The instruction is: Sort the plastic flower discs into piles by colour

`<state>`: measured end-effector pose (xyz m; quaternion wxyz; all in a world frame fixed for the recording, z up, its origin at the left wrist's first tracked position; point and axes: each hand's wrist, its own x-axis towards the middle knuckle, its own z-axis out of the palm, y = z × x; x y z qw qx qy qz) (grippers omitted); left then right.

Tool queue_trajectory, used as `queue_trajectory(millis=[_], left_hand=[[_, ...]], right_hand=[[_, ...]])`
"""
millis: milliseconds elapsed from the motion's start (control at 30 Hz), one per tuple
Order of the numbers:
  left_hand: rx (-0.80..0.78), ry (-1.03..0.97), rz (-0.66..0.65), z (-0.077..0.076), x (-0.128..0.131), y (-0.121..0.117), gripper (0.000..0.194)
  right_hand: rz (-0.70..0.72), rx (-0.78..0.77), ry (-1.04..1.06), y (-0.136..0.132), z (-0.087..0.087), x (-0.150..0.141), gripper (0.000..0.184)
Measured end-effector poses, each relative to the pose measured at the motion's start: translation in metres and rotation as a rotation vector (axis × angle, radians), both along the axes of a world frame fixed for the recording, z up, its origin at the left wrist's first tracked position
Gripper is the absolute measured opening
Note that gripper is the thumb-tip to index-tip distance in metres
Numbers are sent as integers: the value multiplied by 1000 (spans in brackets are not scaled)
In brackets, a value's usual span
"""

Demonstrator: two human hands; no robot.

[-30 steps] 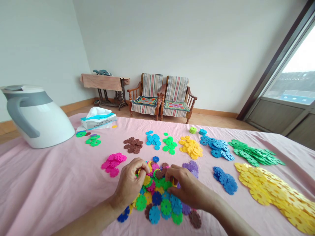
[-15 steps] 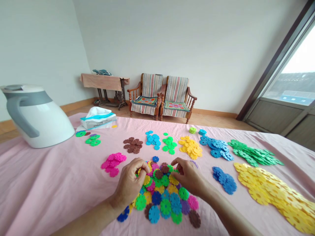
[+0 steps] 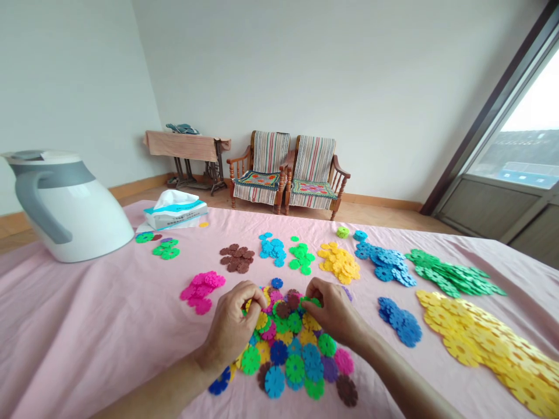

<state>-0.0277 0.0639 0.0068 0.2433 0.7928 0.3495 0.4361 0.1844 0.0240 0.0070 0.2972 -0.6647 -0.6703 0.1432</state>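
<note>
Green plastic snowflake disc (image 3: 311,302) sits pinched in the fingertips of your right hand (image 3: 332,311), just above the mixed heap (image 3: 288,343) on the pink cloth (image 3: 109,326). Your left hand (image 3: 231,331) curls almost closed; you cannot tell what it holds. Grip the disc by its rim, leaving the notches free.

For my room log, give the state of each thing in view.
Left hand, pinching discs
Right hand, gripping green disc
Disc pile, mixed colours, overlapping
Jug, lid on
Tissue pack, tissue poking out
Pink cloth, wrinkled
Chairs, unoccupied
Sewing table, cloth-draped
</note>
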Motion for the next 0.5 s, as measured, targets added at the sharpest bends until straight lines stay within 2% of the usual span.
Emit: queue_trajectory(millis=[200, 400, 500], left_hand=[[-3, -3, -13, -2, -1, 0, 21], [0, -2, -8, -1, -1, -2, 20], [-2, -9, -4, 0, -1, -3, 21]], right_hand=[[-36, -14, 82, 25, 14, 17, 12], [-126, -10, 109, 69, 3, 29, 9], [-152, -2, 108, 79, 0, 30, 9]])
